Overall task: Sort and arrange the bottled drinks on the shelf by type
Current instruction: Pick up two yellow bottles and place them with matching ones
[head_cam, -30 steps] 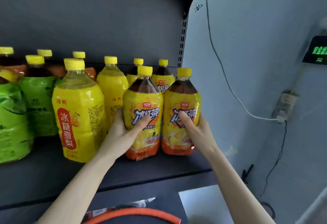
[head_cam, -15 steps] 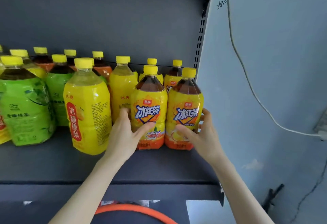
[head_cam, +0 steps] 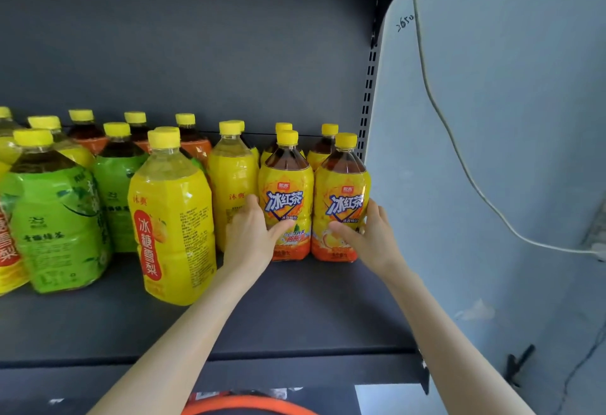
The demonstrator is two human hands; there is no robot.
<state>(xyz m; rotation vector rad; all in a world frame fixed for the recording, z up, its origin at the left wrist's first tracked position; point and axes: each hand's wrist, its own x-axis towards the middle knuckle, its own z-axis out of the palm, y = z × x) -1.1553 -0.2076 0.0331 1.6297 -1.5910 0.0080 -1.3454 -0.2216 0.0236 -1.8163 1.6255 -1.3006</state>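
The dark shelf (head_cam: 295,323) in front of you carries everything, and its right end butts against the pale wall (head_cam: 508,152). At the left stand the green tea bottles (head_cam: 55,227). Just right of them the big yellow pear drink bottle (head_cam: 172,224) sits forward, with a second pear bottle (head_cam: 231,191) behind it, so the types already run in bands from left to right. The orange-labelled bottles (head_cam: 195,147) in the back row look like the part not yet sorted.

Your work is at the far right: the left iced tea bottle (head_cam: 285,204) and the right iced tea bottle (head_cam: 341,208) stand upright, touching side to side, labels facing you. More dark tea bottles (head_cam: 323,152) stand behind them.

Your left hand (head_cam: 252,237) wraps the left one, with the thumb across the label and the fingers (head_cam: 251,201) curled into the gap beside the second pear bottle. Your right hand (head_cam: 370,237) mirrors it on the right one, thumb in front and fingers (head_cam: 373,209) round the wall-side flank. Gripping from the outer flanks, I judge, presses the pair together so they seat as one block in the corner with their own kind.

The white cable (head_cam: 425,83) on the wall hangs well apart.
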